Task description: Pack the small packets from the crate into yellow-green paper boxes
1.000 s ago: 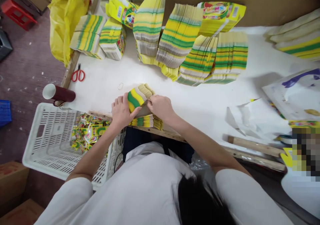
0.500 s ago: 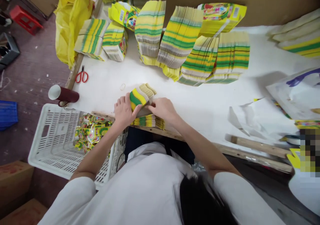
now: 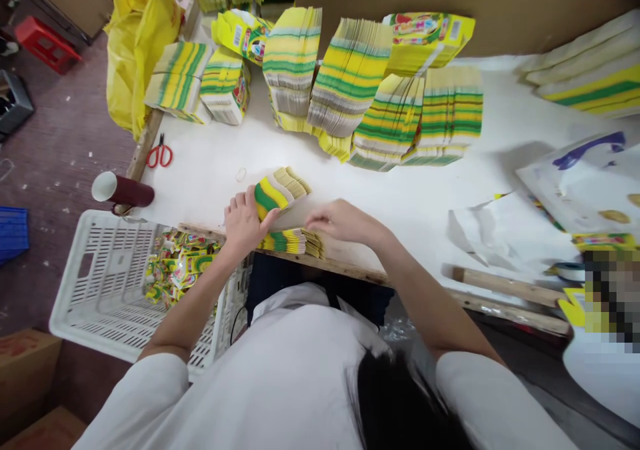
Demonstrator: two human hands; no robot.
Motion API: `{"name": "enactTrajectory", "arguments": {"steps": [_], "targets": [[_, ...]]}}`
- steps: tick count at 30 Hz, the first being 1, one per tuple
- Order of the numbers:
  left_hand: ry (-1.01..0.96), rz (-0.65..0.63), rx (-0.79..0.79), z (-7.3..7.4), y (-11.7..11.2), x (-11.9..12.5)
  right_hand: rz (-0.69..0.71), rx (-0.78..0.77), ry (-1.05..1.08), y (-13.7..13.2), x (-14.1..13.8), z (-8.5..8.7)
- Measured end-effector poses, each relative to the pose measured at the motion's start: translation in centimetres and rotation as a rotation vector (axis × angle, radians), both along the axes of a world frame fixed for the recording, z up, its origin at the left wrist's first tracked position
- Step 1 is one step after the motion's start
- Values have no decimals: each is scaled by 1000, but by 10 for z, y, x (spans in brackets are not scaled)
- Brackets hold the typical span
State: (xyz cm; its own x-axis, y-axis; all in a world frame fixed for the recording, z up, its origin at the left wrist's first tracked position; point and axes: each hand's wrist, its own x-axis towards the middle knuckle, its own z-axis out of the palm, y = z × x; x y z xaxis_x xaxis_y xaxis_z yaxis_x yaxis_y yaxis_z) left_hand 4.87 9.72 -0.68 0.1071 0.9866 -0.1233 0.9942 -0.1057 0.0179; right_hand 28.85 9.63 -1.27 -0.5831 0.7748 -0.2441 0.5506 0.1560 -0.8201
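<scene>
My left hand (image 3: 243,218) grips a small fanned stack of paper bags (image 3: 275,195), striped yellow, green and cream, on the white tabletop. Its thumb lies along the near side, with the fingers at the left end. Just to the right, apart from that stack, my right hand (image 3: 336,219) hovers with curled fingers; whatever they may hold is hidden. Between my forearms, at the table's front edge, lies another fanned stack of the same bags (image 3: 290,242). A thin rubber band (image 3: 241,174) rests beyond my left hand.
Tall bundles of striped bags (image 3: 353,70) stand along the back. Red-handled scissors (image 3: 160,154) and a dark red tube (image 3: 127,190) lie at the left. Below is a white plastic crate (image 3: 95,290) with small packets. Crumpled white paper (image 3: 490,233) is at the right, near another person's sleeve (image 3: 600,377).
My right hand has let go of the stack's near right side and moved right. My left hand keeps its grip. The view has shifted slightly.
</scene>
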Motion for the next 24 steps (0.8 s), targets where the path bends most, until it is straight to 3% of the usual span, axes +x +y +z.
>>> {"name": "enactTrajectory", "arguments": {"steps": [3, 10, 16, 24], "targets": [[2, -7, 0, 1, -1, 0, -291, 246, -79, 2, -11, -10], [-16, 8, -3, 1, -1, 1, -330, 528, -247, -8, -22, -36], [-13, 11, -5, 1, -2, 1, -301, 570, -202, -15, -24, -40], [-12, 0, -2, 1, -3, 1, -322, 507, -300, -2, -40, -32]]}}
